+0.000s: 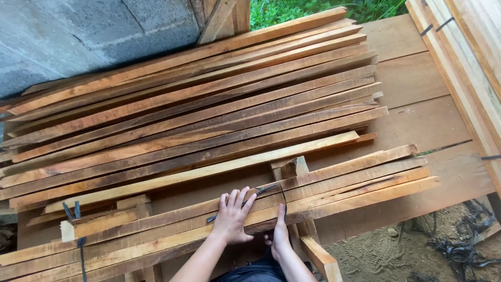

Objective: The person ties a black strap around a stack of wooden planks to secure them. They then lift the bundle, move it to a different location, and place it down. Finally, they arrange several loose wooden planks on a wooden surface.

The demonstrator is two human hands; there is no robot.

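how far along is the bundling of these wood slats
Done, apparently: strapped slats at right. In hand: the left hand presses the near bundle while the right hand holds a dark strap looped over it, not visibly fastened. Left: the large loose stack behind shows no straps.

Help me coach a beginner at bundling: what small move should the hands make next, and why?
Probably draw the black strap snug. It loops loosely over the near bundle of slats, the left hand lies flat on it, and the right hand grips the bundle's near edge.
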